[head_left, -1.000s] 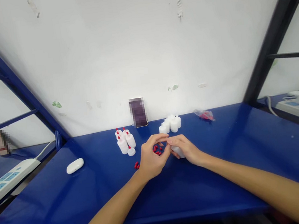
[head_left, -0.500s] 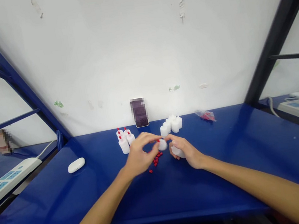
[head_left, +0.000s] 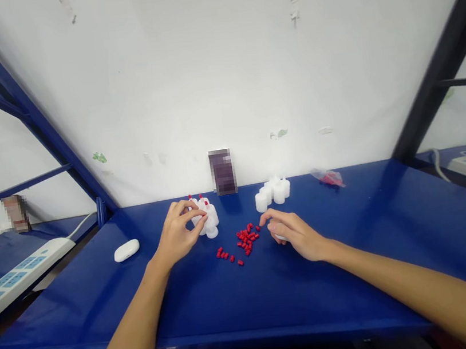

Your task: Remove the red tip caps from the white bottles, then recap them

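Observation:
My left hand (head_left: 177, 232) is at the group of small white bottles with red tips (head_left: 212, 214) on the left of the blue table. Its thumb and index finger pinch a small white nozzle cap with a red tip (head_left: 204, 214), mostly hidden by the fingers. Just in front of the bottles stands a low white piece (head_left: 212, 232). My right hand (head_left: 297, 235) curls around a white bottle (head_left: 280, 237), of which only a bit shows; its index finger stretches toward the loose red caps (head_left: 247, 239), lying scattered between the hands.
Several white bottles without red tips (head_left: 279, 192) stand near the wall. Right of them lies a clear bag with red pieces (head_left: 329, 178). A phone (head_left: 223, 173) leans on the wall. A white case (head_left: 126, 250) and a power strip (head_left: 22, 276) are at the left.
My left hand has drawn away from my right hand and moved left to the red-tipped bottles, carrying the white nozzle cap. My right hand stays nearly in place, still around the bottle.

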`<state>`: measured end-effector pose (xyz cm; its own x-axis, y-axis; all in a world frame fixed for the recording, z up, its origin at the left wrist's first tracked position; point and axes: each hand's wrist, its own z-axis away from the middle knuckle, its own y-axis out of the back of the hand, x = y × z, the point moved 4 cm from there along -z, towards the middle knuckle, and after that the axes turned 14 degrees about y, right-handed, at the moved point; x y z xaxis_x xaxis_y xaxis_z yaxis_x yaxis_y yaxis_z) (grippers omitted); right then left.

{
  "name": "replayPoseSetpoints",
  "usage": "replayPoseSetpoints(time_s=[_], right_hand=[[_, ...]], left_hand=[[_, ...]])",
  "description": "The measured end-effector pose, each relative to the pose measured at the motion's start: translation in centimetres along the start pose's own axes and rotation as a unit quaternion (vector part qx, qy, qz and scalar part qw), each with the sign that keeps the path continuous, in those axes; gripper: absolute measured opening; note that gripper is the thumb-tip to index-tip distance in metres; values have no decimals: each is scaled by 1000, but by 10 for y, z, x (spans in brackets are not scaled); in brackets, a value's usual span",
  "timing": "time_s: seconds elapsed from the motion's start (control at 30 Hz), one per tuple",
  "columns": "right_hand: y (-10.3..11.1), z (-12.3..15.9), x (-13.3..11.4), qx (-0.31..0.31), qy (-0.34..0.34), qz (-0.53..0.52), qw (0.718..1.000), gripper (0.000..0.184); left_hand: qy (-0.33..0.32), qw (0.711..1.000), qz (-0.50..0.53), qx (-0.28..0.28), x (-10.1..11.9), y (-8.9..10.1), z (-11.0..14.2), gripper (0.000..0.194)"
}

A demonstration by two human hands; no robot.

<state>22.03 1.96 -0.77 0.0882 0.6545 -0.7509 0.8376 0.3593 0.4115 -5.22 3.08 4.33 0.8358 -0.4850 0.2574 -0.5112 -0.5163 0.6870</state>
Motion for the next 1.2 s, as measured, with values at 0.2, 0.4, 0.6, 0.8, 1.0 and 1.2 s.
replayPoseSetpoints(time_s=[0.2,0.4,0.6,0.8,1.0,1.2], right_hand=[[-1,0,0,0,1,0,1000,29],[-1,-1,-2,7,-3,5,1000,29],[5,-2,0,46,6,2,999,27],[11,-5,5,78,-1,4,997,26],[12,-8,16,110,-15,-58,992,24],[14,-9,23,134,-25,-100,986,24]], left_hand=[[-5,998,-48,-33,-6,-8,2,17],[4,998,-57,-22,-8,-9,3,17],[-8,1000,-17,-10,10,-7,4,16],[-67,988,11,-137,57,-29,18,19],[-89,972,-14,-217,78,-49,25,31],[-91,975,-58,-193,75,-65,23,32]])
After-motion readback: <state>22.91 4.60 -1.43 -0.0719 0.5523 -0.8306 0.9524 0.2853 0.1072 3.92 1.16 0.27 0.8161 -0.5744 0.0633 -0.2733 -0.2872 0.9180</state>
